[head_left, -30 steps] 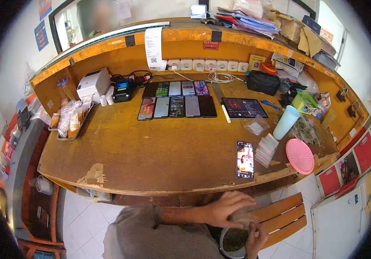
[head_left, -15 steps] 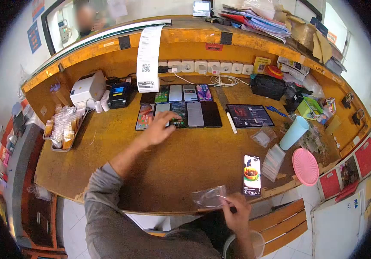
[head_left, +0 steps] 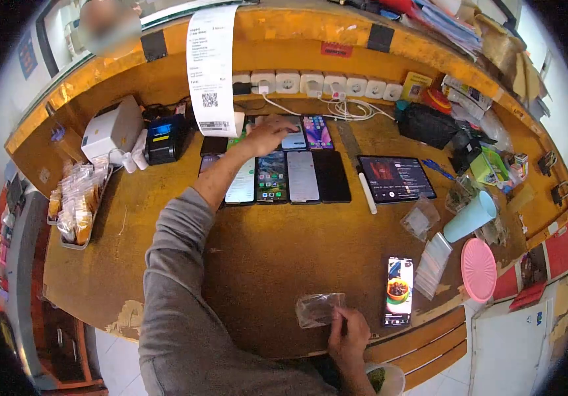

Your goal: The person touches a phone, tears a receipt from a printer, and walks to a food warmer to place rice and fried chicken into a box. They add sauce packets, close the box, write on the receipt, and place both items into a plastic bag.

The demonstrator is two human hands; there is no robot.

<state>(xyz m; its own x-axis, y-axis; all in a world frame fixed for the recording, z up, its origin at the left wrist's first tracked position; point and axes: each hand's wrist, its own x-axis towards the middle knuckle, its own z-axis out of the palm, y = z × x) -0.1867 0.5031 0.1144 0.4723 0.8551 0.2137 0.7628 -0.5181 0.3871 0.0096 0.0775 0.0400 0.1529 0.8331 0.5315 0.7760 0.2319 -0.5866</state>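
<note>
My left hand [head_left: 268, 137] reaches over two rows of smartphones, its fingers stretched out and a fingertip at the screen of a light-screened phone [head_left: 294, 141] in the back row. Beside that phone lies one with a purple screen [head_left: 317, 132]. In the front row are a phone with app icons [head_left: 271, 177], a white-screened phone [head_left: 303, 175] and a dark phone [head_left: 333, 176]; my forearm partly covers the left end. Near the front edge of the table, my right hand [head_left: 351, 330] pinches a clear plastic bag [head_left: 314, 311]. A phone showing a bowl of food [head_left: 399, 290] lies to its right.
A paper receipt [head_left: 211, 72] hangs from the shelf above. Right: a tablet [head_left: 397, 178], white pen [head_left: 367, 193], blue cup [head_left: 470, 216], pink lid [head_left: 478, 270] and plastic sleeves [head_left: 433, 265]. Left: a tray of small packets [head_left: 78, 208], white printer [head_left: 113, 131] and card terminal [head_left: 166, 139].
My left hand has moved from the front row of phones to the back row. My right hand still holds the plastic bag. The camera view has shifted closer to the table.
</note>
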